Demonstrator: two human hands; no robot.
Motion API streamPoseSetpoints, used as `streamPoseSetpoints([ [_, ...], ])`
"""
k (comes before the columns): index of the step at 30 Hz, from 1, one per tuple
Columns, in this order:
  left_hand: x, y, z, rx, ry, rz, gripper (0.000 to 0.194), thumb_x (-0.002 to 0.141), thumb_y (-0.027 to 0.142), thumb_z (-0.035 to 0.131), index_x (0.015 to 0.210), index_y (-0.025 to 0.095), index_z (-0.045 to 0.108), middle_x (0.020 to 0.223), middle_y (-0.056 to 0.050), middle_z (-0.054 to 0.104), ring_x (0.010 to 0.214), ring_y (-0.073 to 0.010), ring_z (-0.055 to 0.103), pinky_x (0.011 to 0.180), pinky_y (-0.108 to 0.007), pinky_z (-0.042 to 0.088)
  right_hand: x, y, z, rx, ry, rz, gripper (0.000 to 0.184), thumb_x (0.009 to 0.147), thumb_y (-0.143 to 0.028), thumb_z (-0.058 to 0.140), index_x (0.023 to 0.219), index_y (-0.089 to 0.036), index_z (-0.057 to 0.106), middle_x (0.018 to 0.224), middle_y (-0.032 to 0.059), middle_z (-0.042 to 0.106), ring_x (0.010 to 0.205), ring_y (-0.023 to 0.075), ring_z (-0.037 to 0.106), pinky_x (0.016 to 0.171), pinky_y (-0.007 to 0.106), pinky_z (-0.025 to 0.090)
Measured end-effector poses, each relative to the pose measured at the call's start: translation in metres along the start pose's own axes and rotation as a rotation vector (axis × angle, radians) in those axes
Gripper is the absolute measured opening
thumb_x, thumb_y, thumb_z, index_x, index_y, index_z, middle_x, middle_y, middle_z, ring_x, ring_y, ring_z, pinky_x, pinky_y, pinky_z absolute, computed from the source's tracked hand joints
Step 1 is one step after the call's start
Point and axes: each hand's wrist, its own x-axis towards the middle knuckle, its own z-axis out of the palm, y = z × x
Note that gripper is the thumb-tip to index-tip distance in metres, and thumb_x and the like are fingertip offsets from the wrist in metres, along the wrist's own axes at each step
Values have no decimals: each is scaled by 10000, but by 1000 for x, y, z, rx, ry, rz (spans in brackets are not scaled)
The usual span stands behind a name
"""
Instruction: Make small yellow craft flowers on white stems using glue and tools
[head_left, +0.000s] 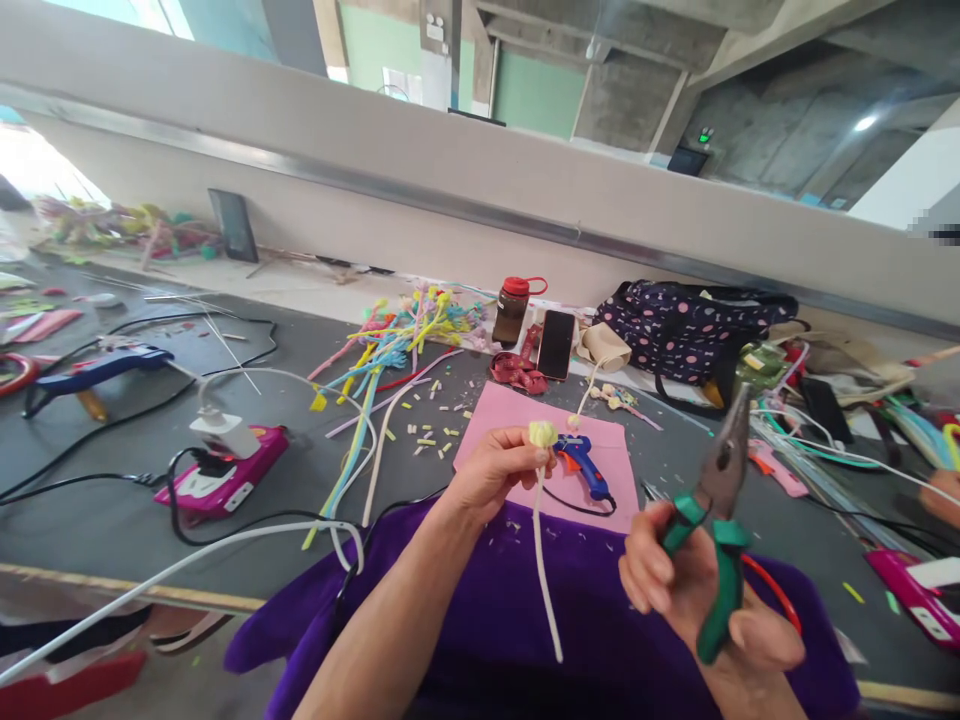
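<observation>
Between the thumb and fingers of my left hand [499, 468] is a fuzzy stem flower with a pale yellow head [543, 433] and a long white stem [546, 585] hanging down over a purple cloth [600, 590]. My right hand [690, 580] is wrapped round green-handled pliers [724, 460], their jaws pointing up. Behind the flower a blue glue gun [589, 465] with an orange trigger lies on a pink sheet [480, 420]. Several small cut pieces [427, 435] are scattered on the table left of the sheet.
Bundled fuzzy stems [420, 320], a red-capped bottle [512, 310], a phone [556, 345] and a patterned bag [682, 335] stand along the back. At left are a magenta power strip [247, 480], cables and another blue glue gun [101, 375]. Another person's hand [941, 498] shows at the right edge.
</observation>
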Motion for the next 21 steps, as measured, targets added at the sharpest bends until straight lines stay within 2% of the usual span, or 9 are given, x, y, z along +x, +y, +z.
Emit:
streamPoseSetpoints([
  [2,-2,1,-1,-17,-38,-15,171,620,265,726,645,105,670,620,-52,646,533,-107,559,452,-186,357,14,-10,9,-56,1,-59,472,594,-529,675,1009,-321,592,659,-23,392,482,114,374,479,295,368],
  [4,-2,2,-2,-57,-71,-52,164,651,267,706,669,108,668,633,-57,655,549,-126,596,435,-184,368,28,-21,17,-84,-31,-99,474,598,-441,702,1037,-307,582,691,-19,409,517,118,392,500,297,373],
  [8,-3,4,-7,-146,-72,-91,169,647,275,711,653,118,650,619,-51,652,495,-123,591,408,-183,379,56,-31,24,-173,-18,-81,422,645,-324,699,1041,-242,579,766,2,481,574,128,443,538,299,390],
  [11,-2,8,-8,-138,-15,-50,208,643,292,716,730,105,687,627,-63,656,467,-96,545,421,-180,379,73,-21,21,-244,78,-2,345,697,-262,687,1024,-228,580,786,-7,527,578,112,462,550,269,386],
  [14,-3,11,-5,-85,42,-37,267,662,296,704,846,102,711,586,-58,649,442,-81,501,419,-173,351,82,1,14,-139,160,54,299,748,-281,663,1031,-223,588,785,-18,544,564,88,462,536,229,373],
  [17,-4,10,-1,-56,43,-45,220,642,264,716,805,115,721,610,-59,665,501,-94,534,469,-179,365,86,18,5,42,189,94,293,774,-322,635,1042,-212,593,800,-1,565,586,96,481,525,217,380],
  [21,-3,5,4,-10,29,-60,154,617,232,723,728,126,724,704,-65,687,596,-125,584,529,-200,383,86,19,-6,148,179,114,281,757,-305,637,1018,-204,605,803,16,591,606,111,488,521,218,391],
])
